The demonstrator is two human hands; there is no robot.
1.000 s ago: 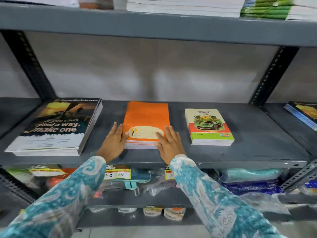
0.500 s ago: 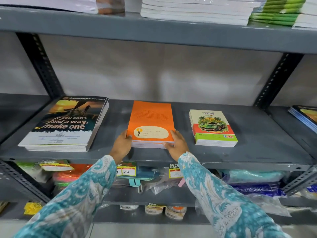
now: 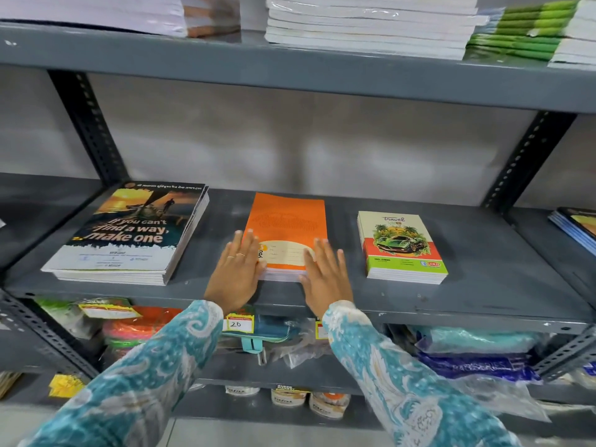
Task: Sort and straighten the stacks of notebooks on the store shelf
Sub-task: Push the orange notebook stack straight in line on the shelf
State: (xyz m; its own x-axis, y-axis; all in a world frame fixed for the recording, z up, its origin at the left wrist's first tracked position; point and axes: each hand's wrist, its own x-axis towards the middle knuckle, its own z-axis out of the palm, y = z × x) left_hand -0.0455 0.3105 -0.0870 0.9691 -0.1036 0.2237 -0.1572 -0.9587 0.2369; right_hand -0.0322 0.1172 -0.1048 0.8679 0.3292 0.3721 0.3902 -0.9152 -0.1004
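A stack of orange notebooks (image 3: 287,221) lies in the middle of the grey shelf (image 3: 483,285). My left hand (image 3: 237,272) rests flat, fingers apart, against the stack's front left corner. My right hand (image 3: 325,275) lies flat with spread fingers on the front right corner. To the left sits a larger stack with a dark cover reading "if you can't find a way, make one" (image 3: 129,233). On the right is a smaller stack with a green car cover (image 3: 403,246).
Above, the upper shelf (image 3: 290,69) carries white and green-spined stacks (image 3: 371,27). Another blue-edged stack (image 3: 574,227) lies at the far right. Below are bagged goods (image 3: 477,353), price tags and small jars. Black perforated uprights (image 3: 87,124) frame the bay.
Both hands went from gripping the front edge of the orange stack to lying flat with fingers spread on its front corners. The view has shifted a little.
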